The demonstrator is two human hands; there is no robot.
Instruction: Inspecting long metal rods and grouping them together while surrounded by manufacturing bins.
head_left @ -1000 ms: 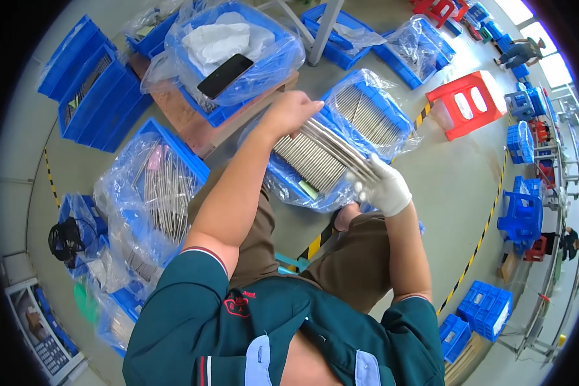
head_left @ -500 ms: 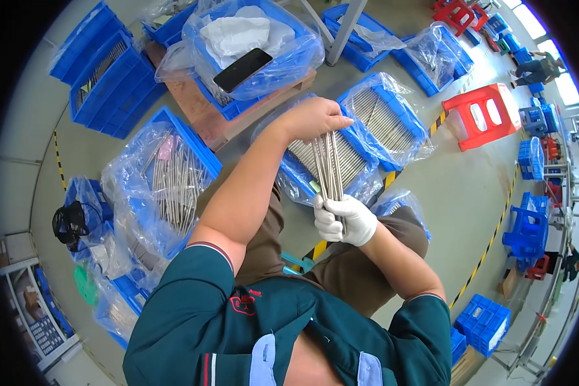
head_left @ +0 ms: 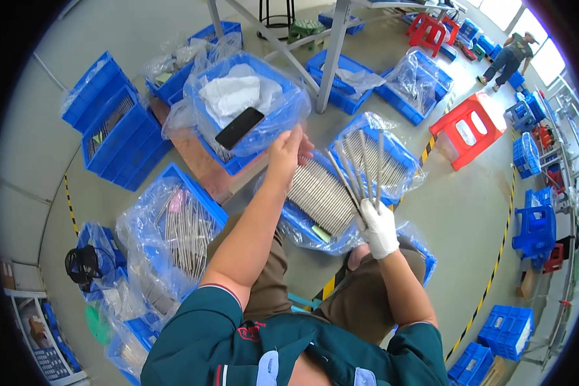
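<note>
My right hand [head_left: 378,227], in a white glove, grips a fanned bunch of several thin metal rods [head_left: 360,168] by their lower ends, held upright over my lap. My bare left hand [head_left: 288,152] is raised with fingers apart, holding nothing, just left of the rods. Below both hands sits a blue crate lined with clear plastic [head_left: 302,222], packed with rows of the same rods [head_left: 320,196]. A second lined crate of rods [head_left: 392,168] lies just beyond it.
At my left a lined blue crate of longer rods [head_left: 183,228]. Ahead, a crate with white cloth and a dark phone [head_left: 239,127]. More blue crates [head_left: 119,135] left, a red stool [head_left: 473,128] right, table legs [head_left: 328,58] ahead, a person [head_left: 511,51] far off.
My gloved right hand has lifted the rods and they now fan apart. My left hand has let go of the bunch and moved away to the left, fingers spread.
</note>
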